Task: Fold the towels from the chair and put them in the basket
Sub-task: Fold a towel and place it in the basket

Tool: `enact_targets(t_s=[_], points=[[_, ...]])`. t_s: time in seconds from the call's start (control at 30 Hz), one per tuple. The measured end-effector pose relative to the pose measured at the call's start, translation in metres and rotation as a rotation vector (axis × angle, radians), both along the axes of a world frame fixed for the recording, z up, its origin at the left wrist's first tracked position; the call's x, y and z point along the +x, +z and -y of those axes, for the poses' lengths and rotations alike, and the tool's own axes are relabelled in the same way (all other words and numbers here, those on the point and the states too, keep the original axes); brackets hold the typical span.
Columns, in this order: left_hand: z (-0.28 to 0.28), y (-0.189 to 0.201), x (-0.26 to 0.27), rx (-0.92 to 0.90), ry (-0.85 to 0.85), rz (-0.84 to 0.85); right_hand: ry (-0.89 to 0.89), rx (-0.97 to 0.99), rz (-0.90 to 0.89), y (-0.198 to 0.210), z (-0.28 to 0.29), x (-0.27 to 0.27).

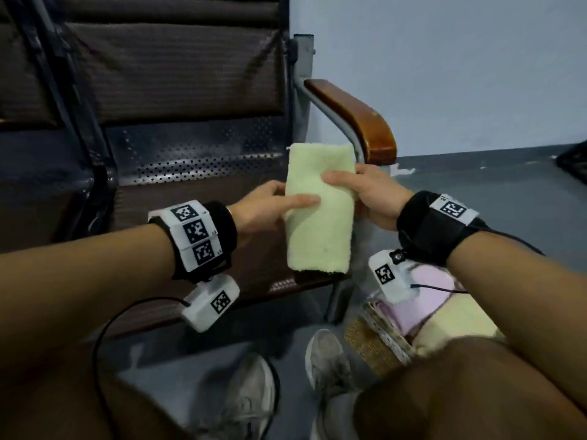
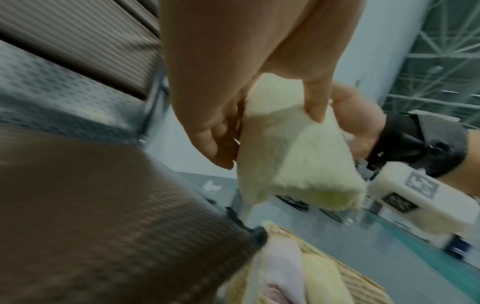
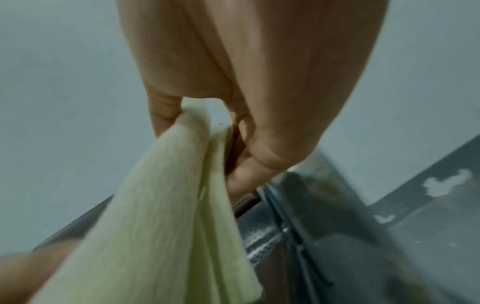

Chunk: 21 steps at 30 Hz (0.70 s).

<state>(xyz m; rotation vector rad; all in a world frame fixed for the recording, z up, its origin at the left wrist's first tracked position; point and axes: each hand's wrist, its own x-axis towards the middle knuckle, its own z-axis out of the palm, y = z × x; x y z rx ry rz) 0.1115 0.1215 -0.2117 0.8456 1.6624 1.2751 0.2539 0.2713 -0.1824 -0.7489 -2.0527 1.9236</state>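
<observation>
A folded pale yellow-green towel [image 1: 319,211] is held above the chair seat [image 1: 178,198], between both hands. My left hand [image 1: 270,208] grips its left edge, thumb on top and fingers underneath. My right hand [image 1: 365,192] pinches the right edge, thumb across the top face. In the left wrist view the towel [image 2: 298,164] hangs as a thick folded block from my left hand [image 2: 259,115]. In the right wrist view the towel [image 3: 166,216] is clamped between thumb and fingers of my right hand [image 3: 207,127]. The wicker basket [image 1: 374,341] sits on the floor at lower right, holding a pink towel [image 1: 422,300] and a yellow towel [image 1: 457,325].
The chair has a brown mesh back [image 1: 158,65] and a wooden armrest [image 1: 359,119] just right of the towel. A pale wall [image 1: 460,74] stands behind. My shoes [image 1: 327,360] rest on the grey floor [image 1: 492,192] beside the basket.
</observation>
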Motion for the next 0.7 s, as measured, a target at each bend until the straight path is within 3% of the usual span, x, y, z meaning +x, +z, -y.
enact_targets(t_s=[0.17, 0.4, 0.53, 0.7], points=[[-0.051, -0.023, 0.076, 0.001, -0.33, 0.067, -0.245, -0.043, 0.055, -0.005, -0.034, 0.099], [-0.124, -0.069, 0.222, -0.159, -0.53, 0.165, -0.663, -0.065, 0.292, -0.064, -0.067, 0.284], [-0.148, -0.121, 0.297, -0.313, -0.616, -0.045, -0.816, -0.15, 0.405, -0.124, -0.067, 0.363], [-0.161, -0.181, 0.352, -0.43, -0.654, -0.264, -0.824, -0.173, 0.552, -0.194, -0.073, 0.406]])
